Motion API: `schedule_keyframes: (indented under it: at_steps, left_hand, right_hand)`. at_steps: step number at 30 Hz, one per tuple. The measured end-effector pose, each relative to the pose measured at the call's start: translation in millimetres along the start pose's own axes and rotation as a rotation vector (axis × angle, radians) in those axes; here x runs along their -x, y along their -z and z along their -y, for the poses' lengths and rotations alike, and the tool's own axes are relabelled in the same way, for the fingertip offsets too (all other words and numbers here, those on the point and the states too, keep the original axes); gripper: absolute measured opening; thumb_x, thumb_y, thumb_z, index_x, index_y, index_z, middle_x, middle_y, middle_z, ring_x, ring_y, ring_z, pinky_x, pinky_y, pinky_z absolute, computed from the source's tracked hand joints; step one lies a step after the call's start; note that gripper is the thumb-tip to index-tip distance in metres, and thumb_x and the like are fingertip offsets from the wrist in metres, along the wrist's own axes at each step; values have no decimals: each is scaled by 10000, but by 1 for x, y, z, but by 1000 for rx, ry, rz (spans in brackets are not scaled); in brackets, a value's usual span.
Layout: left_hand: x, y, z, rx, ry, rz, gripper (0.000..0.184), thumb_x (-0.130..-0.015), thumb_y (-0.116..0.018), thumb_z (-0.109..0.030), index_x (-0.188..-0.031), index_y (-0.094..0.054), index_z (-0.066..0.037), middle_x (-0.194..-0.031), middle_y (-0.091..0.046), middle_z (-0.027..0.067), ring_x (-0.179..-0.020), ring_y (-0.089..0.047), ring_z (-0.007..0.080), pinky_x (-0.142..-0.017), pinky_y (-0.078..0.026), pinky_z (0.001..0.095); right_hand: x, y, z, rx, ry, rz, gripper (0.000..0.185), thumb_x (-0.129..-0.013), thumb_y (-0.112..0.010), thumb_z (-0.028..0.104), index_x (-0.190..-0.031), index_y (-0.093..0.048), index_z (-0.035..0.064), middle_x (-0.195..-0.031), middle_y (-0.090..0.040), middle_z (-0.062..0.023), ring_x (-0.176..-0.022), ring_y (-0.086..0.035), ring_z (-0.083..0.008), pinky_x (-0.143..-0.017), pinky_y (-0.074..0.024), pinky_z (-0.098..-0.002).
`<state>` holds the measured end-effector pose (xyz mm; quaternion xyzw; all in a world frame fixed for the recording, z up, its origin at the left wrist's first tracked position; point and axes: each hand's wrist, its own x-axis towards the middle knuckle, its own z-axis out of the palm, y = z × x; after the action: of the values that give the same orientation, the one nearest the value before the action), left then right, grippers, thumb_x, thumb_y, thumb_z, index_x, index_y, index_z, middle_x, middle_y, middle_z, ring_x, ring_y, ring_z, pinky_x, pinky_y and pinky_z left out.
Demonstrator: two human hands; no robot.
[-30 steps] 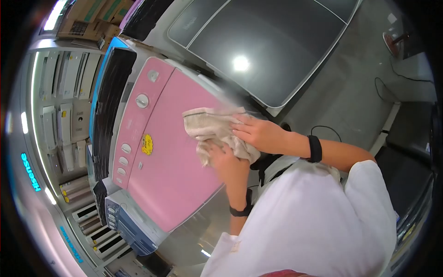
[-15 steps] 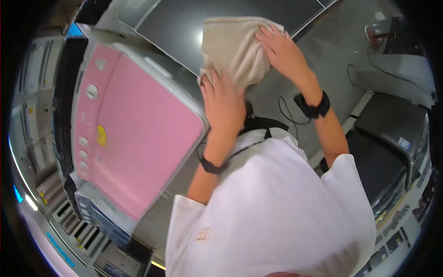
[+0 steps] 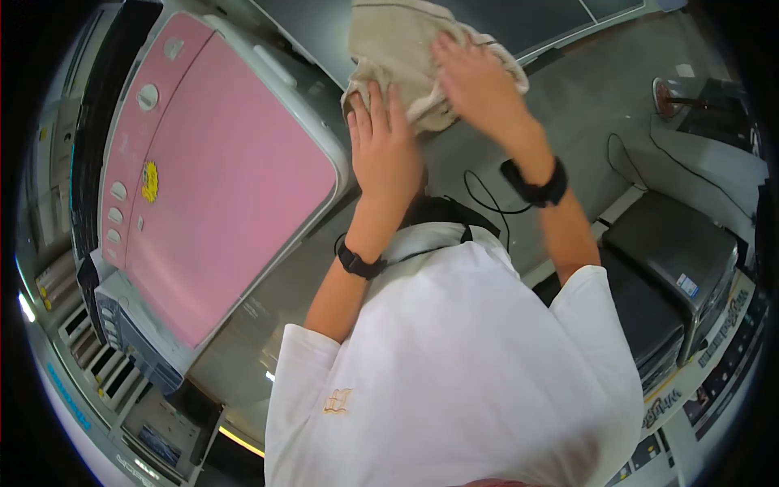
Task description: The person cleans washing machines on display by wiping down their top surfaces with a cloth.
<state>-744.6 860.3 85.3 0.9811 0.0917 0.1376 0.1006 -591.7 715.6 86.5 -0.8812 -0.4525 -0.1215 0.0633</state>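
Observation:
A beige cloth [image 3: 398, 49] lies creased on the dark glossy top [image 3: 519, 24] of an appliance, its near edge bunched and reaching past the front rim. My left hand [image 3: 385, 154] rests on the cloth's near left corner, fingers stretched out and slightly spread; its thumb is hidden. On the right part of the cloth lies my right hand [image 3: 479, 85], fingers extended across the fabric and a little blurred. A cloth corner shows beyond its outer side. Each wrist wears a black band.
A pink-topped washing machine [image 3: 235, 162] with white knobs and a yellow sticker stands at left. Black cable [image 3: 487, 195] loops over the grey floor. Stacked dark boxy items [image 3: 673, 243] are at right, near a round-based stand [image 3: 667, 99]. More appliances line the far left.
The view has shifted, so cloth and dark top sit higher. My right hand has moved left over the cloth, and a cloth corner now shows at its right. The left hand remains at the near corner.

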Motion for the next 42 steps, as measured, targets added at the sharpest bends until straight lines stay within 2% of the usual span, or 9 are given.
schedule_keyframes:
  at_steps: [3, 6, 9, 12, 21, 30, 31, 34, 42]
  left_hand:
    - [-7, 6, 5, 66, -57, -4, 599, -990, -642, -258, -1490, -491, 35, -1546, -453, 301, -1418, -416, 533, -1169, -375, 570]
    - [-25, 1, 3, 52, -107, -35, 595, -994, -643, -309, -1463, -526, 38, -1516, -485, 308, -1411, -424, 537, -1161, -384, 571]
    - [-35, -8, -5, 38, -116, -68, 570, -1009, -616, -349, -1441, -564, 20, -1497, -508, 309, -1413, -423, 540, -1165, -377, 570]
    - [-39, -17, -4, 147, -131, -87, 509, -998, -566, -343, -1386, -649, -25, -1501, -529, 276, -1411, -434, 535, -1182, -343, 595]
    - [-52, -6, -7, 237, -120, -11, 398, -965, -521, -195, -1228, -756, -10, -1462, -581, 248, -1365, -497, 506, -1152, -403, 551]
    - [-78, -24, -38, 169, -95, -103, 398, -986, -525, -172, -1286, -702, 22, -1416, -593, 246, -1327, -491, 545, -1125, -412, 564]
    - [-80, -26, -43, 142, -85, -74, 430, -986, -544, -190, -1347, -660, 13, -1450, -569, 247, -1347, -478, 534, -1134, -392, 588]
    - [-88, -30, -59, 51, -65, -78, 472, -971, -558, -210, -1384, -629, 6, -1490, -534, 250, -1372, -455, 525, -1150, -372, 592]
    - [-98, -47, -92, 69, 131, -113, 548, -946, -568, -252, -1437, -591, -10, -1564, -466, 254, -1451, -370, 539, -1175, -332, 618]
  right_hand:
    - [4, -19, -68, -482, -139, -46, 429, -993, -587, 218, -1393, -643, 74, -1494, -578, -171, -1360, -546, -380, -1148, -409, -465]
    - [-19, -43, -105, -393, -145, 48, 571, -928, -629, 335, -1421, -625, 48, -1529, -513, -269, -1494, -411, -401, -1256, -291, -447]
    - [-45, 2, -66, -303, -287, 259, 472, -966, -598, 285, -1365, -657, 40, -1444, -601, -244, -1416, -497, -388, -1214, -339, -485]
    - [-13, -33, -53, -261, -199, -260, 413, -983, -582, 239, -1328, -677, 34, -1415, -624, -236, -1379, -530, -380, -1200, -351, -492]
    - [-15, -18, -83, -377, -126, -153, 400, -984, -595, 197, -1343, -680, 42, -1452, -601, -228, -1417, -502, -377, -1231, -314, -490]
    - [-60, -31, -128, -514, -17, -60, 418, -981, -551, 152, -1362, -662, 24, -1498, -549, -260, -1452, -458, -416, -1230, -312, -498]
    - [-64, -30, -127, -473, -2, -142, 383, -985, -523, 194, -1261, -716, 12, -1378, -632, -276, -1346, -561, -434, -1188, -366, -531]
    - [-73, -44, -148, -474, 99, -104, 399, -996, -561, 247, -1339, -679, 81, -1539, -546, -141, -1367, -548, -368, -1120, -446, -459]
    - [-7, 10, -175, -430, 74, -190, 345, -953, -665, 179, -1285, -705, 93, -1372, -654, -118, -1307, -579, -344, -1114, -446, -507]
